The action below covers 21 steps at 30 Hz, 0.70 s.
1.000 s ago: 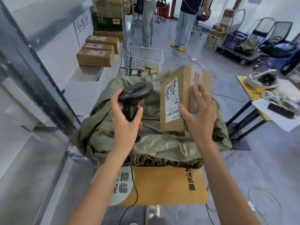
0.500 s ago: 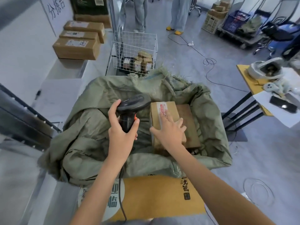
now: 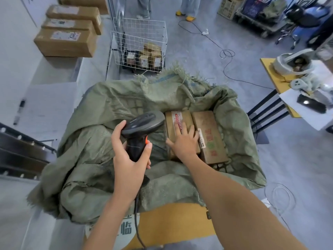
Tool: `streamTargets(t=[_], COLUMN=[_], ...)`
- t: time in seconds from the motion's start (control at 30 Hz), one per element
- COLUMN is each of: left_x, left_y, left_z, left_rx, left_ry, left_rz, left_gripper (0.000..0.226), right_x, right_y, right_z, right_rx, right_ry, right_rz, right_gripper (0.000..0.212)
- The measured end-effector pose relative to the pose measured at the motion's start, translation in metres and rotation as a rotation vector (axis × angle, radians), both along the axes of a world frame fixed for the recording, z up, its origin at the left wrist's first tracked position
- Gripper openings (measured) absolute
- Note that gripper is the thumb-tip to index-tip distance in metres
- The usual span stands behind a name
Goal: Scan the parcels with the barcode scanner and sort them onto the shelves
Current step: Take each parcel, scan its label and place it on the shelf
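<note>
Hands at the green woven sack (image 3: 111, 112) of parcels, frame centre

The left hand (image 3: 128, 166) grips the black handheld barcode scanner (image 3: 142, 127); the right hand (image 3: 184, 141) lies flat, fingers spread, on a brown cardboard parcel (image 3: 175, 121) beside another parcel (image 3: 210, 136). A white wire basket (image 3: 138, 35) stands beyond; three long boxes (image 3: 65, 41) sit upper left.

Grey concrete floor (image 3: 207, 56), cables looping across it. A white wire basket (image 3: 139, 43) stands ahead, a yellow table (image 3: 270, 73) on black legs to the right, a loaded cart (image 3: 259, 24) and blue chair (image 3: 310, 17) beyond.
</note>
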State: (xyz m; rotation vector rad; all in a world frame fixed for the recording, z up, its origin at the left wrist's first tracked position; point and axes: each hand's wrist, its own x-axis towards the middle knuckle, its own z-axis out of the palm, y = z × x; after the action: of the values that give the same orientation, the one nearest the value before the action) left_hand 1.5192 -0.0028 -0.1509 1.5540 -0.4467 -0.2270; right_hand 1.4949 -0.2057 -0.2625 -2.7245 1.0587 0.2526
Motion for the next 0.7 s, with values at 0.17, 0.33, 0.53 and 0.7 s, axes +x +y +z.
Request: streamTargets(t=[0.17,0.33,0.53,0.7], left_x=[0.0,0.0,0.0,0.002], left_y=[0.003,0.001,0.004,0.004], left_z=[0.0,0.003,0.005,0.006], left_rx=[-0.022,-0.039,-0.075,-0.091], left_ry=[0.056,0.075,0.095,0.101], left_rz=[0.009,-0.018,-0.054,-0.067], left_gripper=[0.076,0.074,0.073,0.074], right_x=[0.0,0.0,-0.001,0.004], right_y=[0.0,0.0,0.0,0.003], right_z=[-0.017,-0.018,-0.01,-0.001], right_rx=[-0.027,-0.03,-0.006,0.005], right_ry=[0.006,0.025,0.06,0.102], right_rz=[0.042,0.049,0.053,0.04], right_gripper=[0.078,0.079,0.079,0.084])
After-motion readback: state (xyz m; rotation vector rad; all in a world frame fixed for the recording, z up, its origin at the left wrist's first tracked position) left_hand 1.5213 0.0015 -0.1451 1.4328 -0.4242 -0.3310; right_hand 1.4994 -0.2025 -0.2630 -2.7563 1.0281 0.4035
